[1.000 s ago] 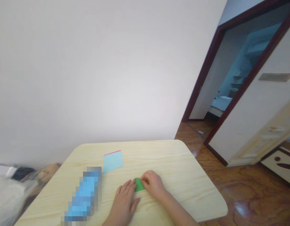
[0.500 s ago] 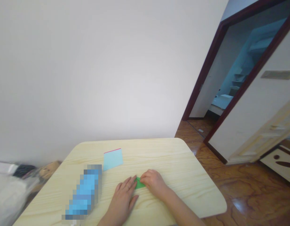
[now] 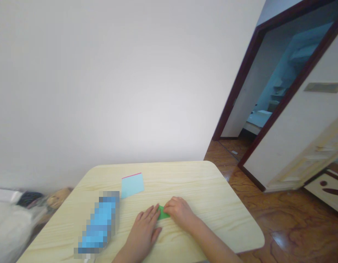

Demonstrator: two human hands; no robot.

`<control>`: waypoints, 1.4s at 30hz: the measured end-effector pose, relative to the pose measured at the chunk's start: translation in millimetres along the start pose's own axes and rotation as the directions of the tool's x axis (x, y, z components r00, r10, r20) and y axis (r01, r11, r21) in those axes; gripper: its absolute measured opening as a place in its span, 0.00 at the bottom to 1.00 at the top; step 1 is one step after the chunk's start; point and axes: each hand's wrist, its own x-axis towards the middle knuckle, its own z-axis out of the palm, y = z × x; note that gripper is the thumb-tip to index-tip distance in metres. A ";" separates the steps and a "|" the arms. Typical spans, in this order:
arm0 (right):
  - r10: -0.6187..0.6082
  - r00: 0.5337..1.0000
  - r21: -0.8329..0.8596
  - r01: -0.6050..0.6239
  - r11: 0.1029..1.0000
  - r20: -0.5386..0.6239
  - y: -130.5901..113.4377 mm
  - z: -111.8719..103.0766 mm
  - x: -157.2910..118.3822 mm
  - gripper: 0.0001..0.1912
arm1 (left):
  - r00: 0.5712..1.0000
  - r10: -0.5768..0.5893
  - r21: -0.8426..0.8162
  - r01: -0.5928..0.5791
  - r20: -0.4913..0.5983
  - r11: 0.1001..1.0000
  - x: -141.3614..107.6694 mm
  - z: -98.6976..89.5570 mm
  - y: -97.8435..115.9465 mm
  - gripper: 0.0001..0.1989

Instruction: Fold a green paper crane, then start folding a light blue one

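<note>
A small piece of folded green paper (image 3: 163, 213) lies on the table between my two hands. My left hand (image 3: 145, 224) rests flat, fingers stretched out, with its fingertips on the paper's left edge. From the right, my right hand (image 3: 180, 213) pinches the paper's upper right part between thumb and fingers. Both hands cover some of the paper, so its full outline is hidden.
Beyond my left hand is a light blue pad of paper (image 3: 132, 185) with a pink edge. A blurred-out blue object (image 3: 99, 223) lies on the left of the pale wooden table (image 3: 226, 219). A white wall (image 3: 147, 91) stands behind; a doorway (image 3: 267, 84) is at right.
</note>
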 end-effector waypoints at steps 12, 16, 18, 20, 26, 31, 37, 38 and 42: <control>0.021 0.999 -0.001 -0.021 1.000 -0.028 -1.5 1.7 -1.4 0.09 | 0.997 0.061 0.075 -0.058 -0.041 0.996 0.1 7.8 -3.6 0.23; 0.014 0.999 -0.006 -0.015 1.000 -0.031 -0.9 2.8 -1.7 0.09 | 0.998 0.069 0.064 -0.069 -0.012 0.996 0.3 0.7 -3.0 0.22; 0.011 0.999 -0.010 -0.011 1.000 -0.031 -0.7 2.9 -1.8 0.09 | 0.997 0.074 0.050 -0.074 0.001 0.996 0.7 -2.7 -2.8 0.22; 0.007 1.000 -0.017 -0.007 1.000 -0.029 -0.8 2.6 -1.6 0.09 | 0.997 0.076 0.044 -0.076 0.011 0.996 1.1 -5.1 -2.8 0.22; -0.009 1.000 -0.042 0.009 0.999 -0.012 -1.5 1.6 -0.7 0.08 | 0.996 0.085 0.040 -0.085 0.006 0.996 2.1 -4.3 -4.5 0.22; -0.028 0.999 -0.064 0.029 0.998 0.018 -2.0 -1.4 0.6 0.07 | 0.997 0.072 0.031 -0.073 0.024 0.997 3.3 -5.7 -3.9 0.22; -0.048 0.998 -0.088 0.052 0.995 0.047 -8.2 -11.4 -1.1 0.07 | 0.996 0.025 0.009 -0.025 0.088 1.000 6.4 -14.8 0.3 0.28; -0.049 0.998 -0.092 0.053 0.994 0.046 -9.5 -12.7 -2.6 0.08 | 0.995 0.020 0.010 -0.021 0.096 1.000 7.3 -15.6 1.3 0.30; -0.066 0.996 -0.092 0.070 0.993 0.053 -12.6 -16.4 -10.3 0.09 | 0.992 0.009 0.040 -0.014 0.129 0.999 12.7 -16.7 4.3 0.30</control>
